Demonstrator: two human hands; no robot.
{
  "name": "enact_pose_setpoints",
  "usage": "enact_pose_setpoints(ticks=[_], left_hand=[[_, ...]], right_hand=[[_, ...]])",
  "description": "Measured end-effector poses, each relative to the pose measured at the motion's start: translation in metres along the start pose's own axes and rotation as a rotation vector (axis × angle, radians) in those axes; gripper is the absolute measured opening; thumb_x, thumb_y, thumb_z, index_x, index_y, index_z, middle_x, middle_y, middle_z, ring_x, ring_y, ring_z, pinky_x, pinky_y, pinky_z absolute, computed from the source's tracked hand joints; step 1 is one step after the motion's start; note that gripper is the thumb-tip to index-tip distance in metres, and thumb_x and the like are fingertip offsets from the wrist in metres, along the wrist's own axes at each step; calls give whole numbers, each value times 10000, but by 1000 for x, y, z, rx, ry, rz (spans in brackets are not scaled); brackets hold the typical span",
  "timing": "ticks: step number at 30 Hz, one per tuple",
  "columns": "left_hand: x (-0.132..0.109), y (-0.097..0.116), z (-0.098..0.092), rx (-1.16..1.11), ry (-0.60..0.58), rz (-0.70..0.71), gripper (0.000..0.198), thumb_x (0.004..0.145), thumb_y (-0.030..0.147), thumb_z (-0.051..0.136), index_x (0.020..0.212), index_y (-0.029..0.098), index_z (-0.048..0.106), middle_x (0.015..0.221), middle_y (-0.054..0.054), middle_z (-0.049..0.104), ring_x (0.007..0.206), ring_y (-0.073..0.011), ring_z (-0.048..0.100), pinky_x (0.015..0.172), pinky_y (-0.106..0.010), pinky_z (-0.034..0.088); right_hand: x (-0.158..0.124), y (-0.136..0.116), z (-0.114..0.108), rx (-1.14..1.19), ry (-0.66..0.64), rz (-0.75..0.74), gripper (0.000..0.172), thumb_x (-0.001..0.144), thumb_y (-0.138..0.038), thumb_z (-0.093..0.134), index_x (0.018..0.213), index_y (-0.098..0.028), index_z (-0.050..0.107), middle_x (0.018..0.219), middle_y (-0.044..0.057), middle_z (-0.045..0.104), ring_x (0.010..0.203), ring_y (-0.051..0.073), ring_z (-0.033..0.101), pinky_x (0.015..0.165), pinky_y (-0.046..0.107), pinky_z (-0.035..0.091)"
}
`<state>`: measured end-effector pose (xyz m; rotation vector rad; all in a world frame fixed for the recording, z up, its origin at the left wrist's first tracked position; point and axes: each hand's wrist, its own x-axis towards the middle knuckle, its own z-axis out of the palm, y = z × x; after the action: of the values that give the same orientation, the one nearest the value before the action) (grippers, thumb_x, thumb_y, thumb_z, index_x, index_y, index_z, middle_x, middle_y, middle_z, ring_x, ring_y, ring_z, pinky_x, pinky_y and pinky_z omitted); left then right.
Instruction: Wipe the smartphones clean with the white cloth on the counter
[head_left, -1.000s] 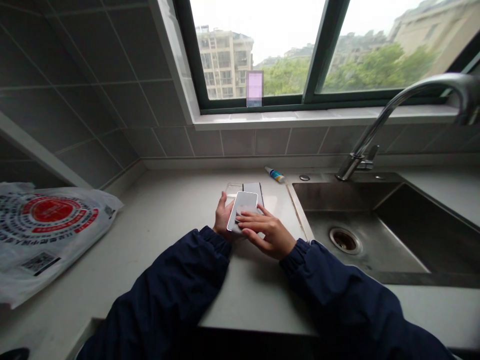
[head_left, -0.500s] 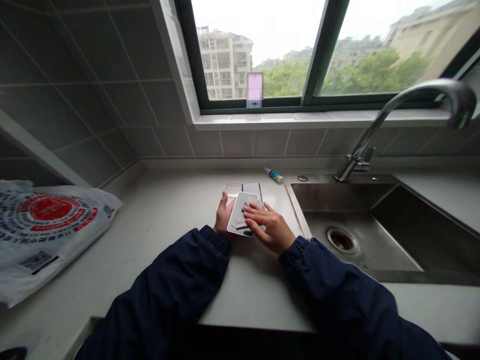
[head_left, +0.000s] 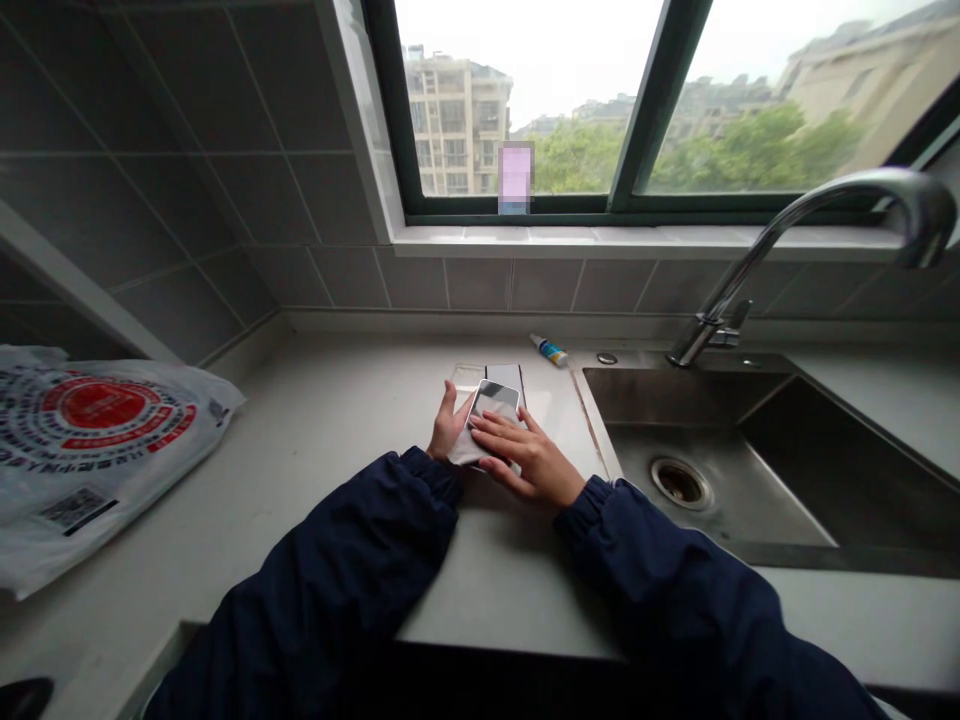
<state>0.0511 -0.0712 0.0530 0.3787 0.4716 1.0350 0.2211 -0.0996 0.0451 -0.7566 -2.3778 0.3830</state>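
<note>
Lower half of the phone [head_left: 494, 398] is hidden under the right hand [head_left: 534, 462]. A pale patch by its near-left corner could be cloth or glare, can't tell. A dark flat slab [head_left: 507, 374] directly behind is mostly covered, w/ something clear beside it, too faint to ID. Tap [head_left: 780, 225] spout is cut off at the frame's right edge; plastic bag [head_left: 97, 440] is cut off at left. Sink [head_left: 592, 410] rim runs just right of the hands. There's bare surface [head_left: 337, 440] to the left, and a small tube [head_left: 550, 349] lies near the back wall. Phone is tilted, held just above the surface mid-frame: rounded corners, light rim, dark glossy face. Left hand [head_left: 447, 428] grips its left edge, thumb up; right hand lies flat on the face, fingers spread, not clasping.
</note>
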Motion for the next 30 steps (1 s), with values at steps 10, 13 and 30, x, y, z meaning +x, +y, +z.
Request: enact_pose_setpoints(ticks=[10, 13, 30], left_hand=[[0, -16, 3, 22, -141, -63, 788, 1033, 649, 158, 1568, 125, 402, 1411, -171, 626, 1404, -299, 522, 1228, -434, 308], [0, -17, 3, 56, -164, -44, 797, 1015, 688, 231, 1566, 142, 414, 1456, -159, 598, 1446, -306, 472, 1254, -442, 258], [4, -4, -18, 152, 29, 94, 1127, 817, 935, 178, 1557, 107, 366, 1101, -224, 731, 965, -349, 738, 1002, -554, 511]], right_hand=[[1, 15, -4, -124, 77, 206, 585, 1066, -411, 414, 1616, -226, 337, 1679, 124, 291, 1578, 315, 229, 1222, 711, 169], [1, 15, -2, -135, 81, 222, 618, 1056, -424, 438, 1624, -210, 317, 1684, 135, 274, 1581, 325, 218, 1222, 706, 181], [-2, -15, 13, 22, -16, -87, 465, 1023, -331, 563, 1480, -248, 545, 1519, 112, 564, 1490, 307, 433, 1248, 680, 134]])
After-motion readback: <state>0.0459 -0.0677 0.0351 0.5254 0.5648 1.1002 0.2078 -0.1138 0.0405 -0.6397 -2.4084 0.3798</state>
